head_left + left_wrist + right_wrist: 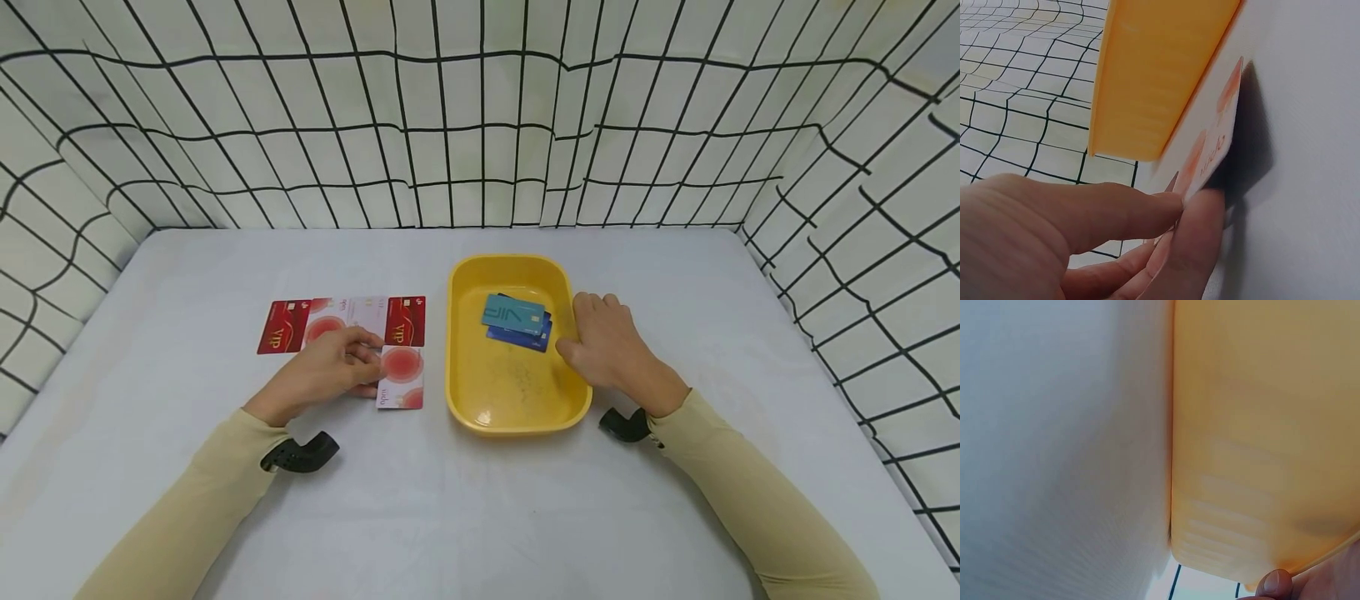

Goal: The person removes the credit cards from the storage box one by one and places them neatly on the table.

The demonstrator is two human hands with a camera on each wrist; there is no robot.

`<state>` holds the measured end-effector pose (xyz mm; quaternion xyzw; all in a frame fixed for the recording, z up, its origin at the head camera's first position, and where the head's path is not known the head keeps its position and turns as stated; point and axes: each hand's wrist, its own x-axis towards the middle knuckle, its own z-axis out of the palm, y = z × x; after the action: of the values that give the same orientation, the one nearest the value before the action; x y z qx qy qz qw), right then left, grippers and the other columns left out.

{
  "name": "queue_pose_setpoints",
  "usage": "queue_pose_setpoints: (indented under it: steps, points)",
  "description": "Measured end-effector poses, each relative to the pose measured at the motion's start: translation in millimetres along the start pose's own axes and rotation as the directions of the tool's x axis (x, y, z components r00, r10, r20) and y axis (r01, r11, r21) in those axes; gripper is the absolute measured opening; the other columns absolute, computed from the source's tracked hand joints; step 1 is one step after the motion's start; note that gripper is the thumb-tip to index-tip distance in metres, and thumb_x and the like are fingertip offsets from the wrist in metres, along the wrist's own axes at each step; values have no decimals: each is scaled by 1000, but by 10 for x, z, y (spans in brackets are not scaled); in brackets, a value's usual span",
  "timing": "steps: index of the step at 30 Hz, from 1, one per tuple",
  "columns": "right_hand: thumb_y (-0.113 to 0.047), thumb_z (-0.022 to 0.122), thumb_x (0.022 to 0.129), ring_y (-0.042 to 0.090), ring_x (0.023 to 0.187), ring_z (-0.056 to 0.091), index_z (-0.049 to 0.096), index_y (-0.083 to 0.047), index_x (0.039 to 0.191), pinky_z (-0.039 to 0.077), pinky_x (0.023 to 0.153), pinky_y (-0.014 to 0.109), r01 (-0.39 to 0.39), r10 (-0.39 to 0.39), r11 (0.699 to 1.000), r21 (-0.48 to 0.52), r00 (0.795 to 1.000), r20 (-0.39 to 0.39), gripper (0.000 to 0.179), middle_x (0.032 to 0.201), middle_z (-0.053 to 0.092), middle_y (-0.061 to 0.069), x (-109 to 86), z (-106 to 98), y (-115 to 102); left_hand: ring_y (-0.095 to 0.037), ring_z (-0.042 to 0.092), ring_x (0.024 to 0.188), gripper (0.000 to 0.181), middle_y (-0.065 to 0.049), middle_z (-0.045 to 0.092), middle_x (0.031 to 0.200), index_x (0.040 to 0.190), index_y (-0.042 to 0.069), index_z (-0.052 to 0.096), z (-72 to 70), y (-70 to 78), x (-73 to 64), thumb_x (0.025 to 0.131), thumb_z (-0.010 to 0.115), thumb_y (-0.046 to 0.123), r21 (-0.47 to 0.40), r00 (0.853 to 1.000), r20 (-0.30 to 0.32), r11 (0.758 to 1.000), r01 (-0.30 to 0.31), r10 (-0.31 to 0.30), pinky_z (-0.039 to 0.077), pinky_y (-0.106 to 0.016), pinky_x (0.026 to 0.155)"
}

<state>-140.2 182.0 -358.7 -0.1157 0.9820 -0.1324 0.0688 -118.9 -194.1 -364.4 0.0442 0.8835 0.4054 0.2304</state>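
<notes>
My left hand (330, 367) pinches a white card with red circles (402, 375) between thumb and fingers at its left edge. In the left wrist view the card (1213, 147) stands tilted over its shadow on the white cloth. Just beyond it lies a row of cards: a red VIP card (285, 327) at the left, white-and-pink ones in the middle, another red VIP card (406, 321) at the right. My right hand (607, 342) grips the right rim of a yellow tray (510, 408). Inside the tray, a teal card (513, 314) overlaps blue cards (534, 341).
A white cloth (480, 517) covers the table. White walls with a black grid (482, 129) rise behind it and at both sides. A black wrist-worn device (300, 454) sits at my left cuff, another (625, 425) at my right.
</notes>
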Motion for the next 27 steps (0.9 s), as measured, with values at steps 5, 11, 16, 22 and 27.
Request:
queue_pose_setpoints:
  steps: [5,11,16,22,27]
  points:
    - [-29,50,90,30,91,40,48,-3,108,27,77,39,-3,3,1000,-1,1000,3,32,91,47,11,6,1,-1,-18,67,89,51,-13,62,110,136,0,56,2,20,0,96,73,27,7,1000,-5,1000,11,-11,56,-24,82]
    - [-28,49,90,30,90,40,48,-3,108,27,76,38,7,-7,1000,1,1000,-3,31,91,47,11,2,3,4,-17,68,87,50,-13,65,109,135,0,57,-6,24,-8,96,72,27,35,1000,-9,999,11,-11,56,-26,83]
    - [-27,49,90,30,90,40,49,-2,107,26,76,38,12,-11,1000,2,1000,-8,31,90,46,11,-1,9,9,-15,72,79,47,-12,66,105,135,0,59,-18,24,-25,97,70,25,56,1000,-10,998,10,-9,56,-26,85]
    - [-28,49,91,30,91,40,49,-2,108,27,77,38,7,-7,1000,0,1000,2,31,92,47,11,2,4,10,-14,71,78,48,-12,66,104,136,-1,58,-7,37,-30,97,69,25,60,1000,-3,998,8,-8,58,-27,84]
    - [-28,50,90,30,92,40,49,-2,109,27,77,38,6,-6,1000,-2,1000,1,32,92,48,11,13,10,15,-14,70,79,48,-14,67,107,136,-2,58,-11,49,-36,97,68,24,54,1000,3,998,-14,13,62,-31,84]
